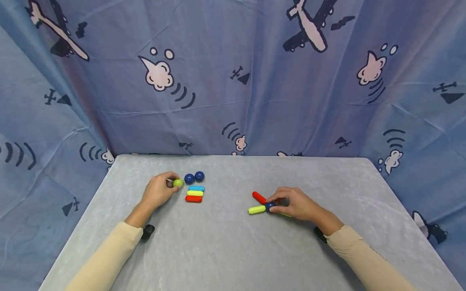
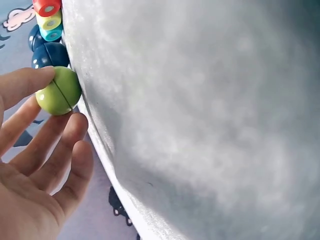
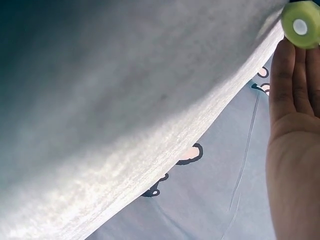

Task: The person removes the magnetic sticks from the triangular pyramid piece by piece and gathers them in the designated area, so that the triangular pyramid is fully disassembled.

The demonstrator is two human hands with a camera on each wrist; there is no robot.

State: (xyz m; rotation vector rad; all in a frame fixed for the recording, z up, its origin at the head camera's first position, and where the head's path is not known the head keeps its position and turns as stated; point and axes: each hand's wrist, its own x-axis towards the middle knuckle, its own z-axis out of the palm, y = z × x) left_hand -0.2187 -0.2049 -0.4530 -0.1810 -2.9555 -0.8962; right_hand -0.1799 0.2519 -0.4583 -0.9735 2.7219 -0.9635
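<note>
Pinching a green ball with the left hand, a navy ball with the right hand.
Head view: two blue balls sit just right of the green ball; well right of it, thumb and finger grip the navy one by a yellow stick. Left wrist: yep, thumb and fingertips on the green ball. Right wrist: fingers pretty straight, touching a yellow-green piece.
</note>
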